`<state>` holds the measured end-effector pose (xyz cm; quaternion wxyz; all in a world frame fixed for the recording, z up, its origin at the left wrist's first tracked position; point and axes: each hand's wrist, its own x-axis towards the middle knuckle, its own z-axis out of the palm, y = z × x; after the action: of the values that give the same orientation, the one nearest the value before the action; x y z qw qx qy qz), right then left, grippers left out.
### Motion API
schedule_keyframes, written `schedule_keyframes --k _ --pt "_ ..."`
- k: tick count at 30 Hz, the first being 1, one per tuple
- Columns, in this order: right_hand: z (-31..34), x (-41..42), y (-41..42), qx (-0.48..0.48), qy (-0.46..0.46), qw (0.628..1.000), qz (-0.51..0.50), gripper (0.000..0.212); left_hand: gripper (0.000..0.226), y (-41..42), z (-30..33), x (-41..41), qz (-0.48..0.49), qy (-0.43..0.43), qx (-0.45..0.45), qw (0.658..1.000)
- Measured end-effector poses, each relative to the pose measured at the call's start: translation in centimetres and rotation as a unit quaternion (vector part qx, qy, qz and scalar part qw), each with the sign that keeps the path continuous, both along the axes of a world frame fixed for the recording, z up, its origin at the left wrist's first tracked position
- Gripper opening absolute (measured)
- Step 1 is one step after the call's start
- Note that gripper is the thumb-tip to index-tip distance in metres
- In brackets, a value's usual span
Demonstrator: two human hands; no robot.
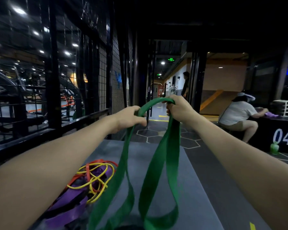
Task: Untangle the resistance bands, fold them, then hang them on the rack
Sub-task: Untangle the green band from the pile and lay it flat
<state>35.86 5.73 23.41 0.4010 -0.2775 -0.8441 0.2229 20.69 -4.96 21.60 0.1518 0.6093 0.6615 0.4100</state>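
Note:
I hold a wide green resistance band up in front of me. My left hand grips its top on the left, and my right hand grips the top on the right, with a short arc of band between them. Below the hands the band hangs in long loops down to the grey mat. A tangled pile of bands, yellow, orange, purple and black, lies on the mat at lower left. No hanging rack is clearly visible.
A black wire-mesh fence with a rail runs along my left. A person in a white shirt sits at right by a black box marked 04. A green bottle stands on the floor. Another person stands in the corridor.

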Motion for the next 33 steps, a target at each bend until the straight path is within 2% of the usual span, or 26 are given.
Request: schedule_keyframes --k 8,15,18,22,26,30,33 --pt "-1.6 1.9 0.5 0.031 -0.091 0.995 -0.024 0.022 0.022 2.6 0.5 3.1 -0.013 -0.169 0.089 0.981" --pt "-4.1 3.0 1.0 -0.002 -0.074 0.997 -0.003 0.015 0.022 3.6 1.4 4.5 -0.011 -0.177 0.115 0.977" --pt "-4.4 3.9 1.1 -0.01 -0.062 0.998 -0.005 0.018 0.021 4.1 2.2 5.3 -0.006 -0.197 0.144 0.97" --pt "-5.6 5.5 2.1 -0.033 -0.031 0.998 -0.035 0.029 0.022 5.0 4.4 7.2 -0.043 -0.24 0.203 0.948" --pt "-6.1 7.5 3.5 -0.034 -0.024 0.996 -0.076 0.022 0.024 6.7 5.3 9.0 -0.073 -0.311 0.239 0.917" --pt "-5.0 9.0 4.3 0.05 -0.032 0.991 -0.121 0.015 0.026 7.7 4.9 8.7 -0.086 -0.402 0.273 0.87" --pt "-4.2 9.0 4.6 0.104 -0.044 0.982 -0.154 0.022 0.027 7.5 4.0 7.2 -0.082 -0.434 0.281 0.852"
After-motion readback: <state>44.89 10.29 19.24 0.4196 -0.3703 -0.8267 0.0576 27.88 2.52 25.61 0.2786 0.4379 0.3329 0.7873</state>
